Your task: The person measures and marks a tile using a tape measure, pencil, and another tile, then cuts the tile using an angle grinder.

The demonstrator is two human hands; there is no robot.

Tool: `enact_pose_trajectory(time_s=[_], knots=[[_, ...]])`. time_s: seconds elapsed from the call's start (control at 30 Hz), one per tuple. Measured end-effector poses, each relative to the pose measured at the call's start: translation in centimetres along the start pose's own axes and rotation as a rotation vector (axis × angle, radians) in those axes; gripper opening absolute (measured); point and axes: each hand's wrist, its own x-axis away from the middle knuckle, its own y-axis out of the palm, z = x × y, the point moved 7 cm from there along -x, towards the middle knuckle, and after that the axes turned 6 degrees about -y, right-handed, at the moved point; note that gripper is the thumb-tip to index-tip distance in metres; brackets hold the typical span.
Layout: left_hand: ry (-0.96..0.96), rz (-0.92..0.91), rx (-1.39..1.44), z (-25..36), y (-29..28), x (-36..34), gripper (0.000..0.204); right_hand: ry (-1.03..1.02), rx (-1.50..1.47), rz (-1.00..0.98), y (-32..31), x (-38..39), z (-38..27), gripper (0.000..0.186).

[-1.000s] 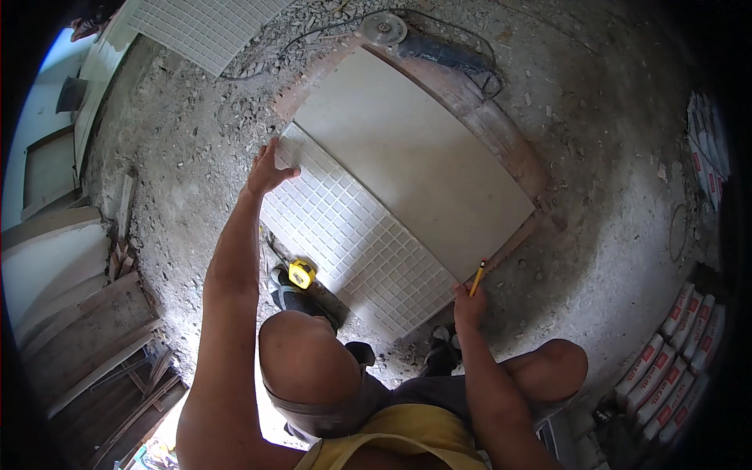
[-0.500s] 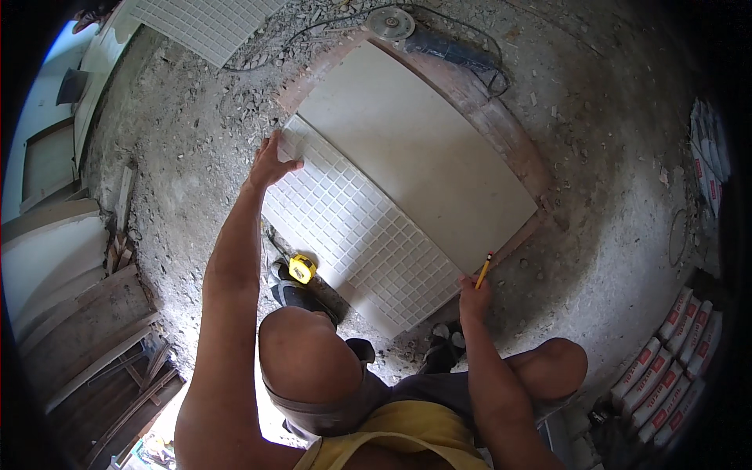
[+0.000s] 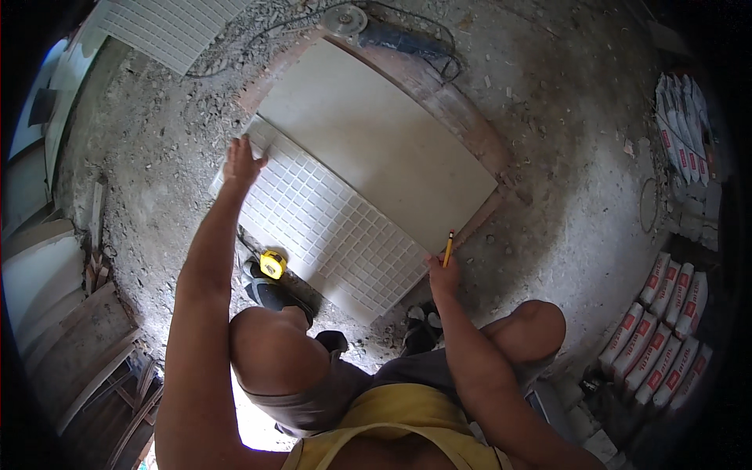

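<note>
Gridded tile appears farther left in view now.

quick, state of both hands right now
Left hand: open, at the left end of the gridded tile.
Right hand: closed, holding a yellow pencil at the tile's right end.

The plain slab looks like ceramic, smooth and matt; the gridded tile, ceramic too by its look, bears a relief lattice and shines faintly. The pencil looks like painted wood, the tape measure glossy plastic. The grinder has a dull body and a metal disc. The floor looks like rough, gritty concrete.
</note>
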Motion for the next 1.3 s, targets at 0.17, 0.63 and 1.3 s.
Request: enact_pose_trajectory(time_s=[0.17, 0.63, 1.3], knots=[[0.025, -0.113, 0.016, 2.0, 1.2, 2.5, 0.057, -0.097, 0.172, 0.114, -1.1, -0.4, -1.7, 0.031], [-0.217, -0.497, 0.190, 9.1, 0.6, 13.4, 0.147, -0.151, -0.803, -0.101, 3.6, -7.1, -26.5, 0.023], [-0.219, -0.425, 0.219, 8.8, 1.2, 13.4, 0.102, -1.208, 0.122, -0.401, 19.9, -1.5, -38.7, 0.023]])
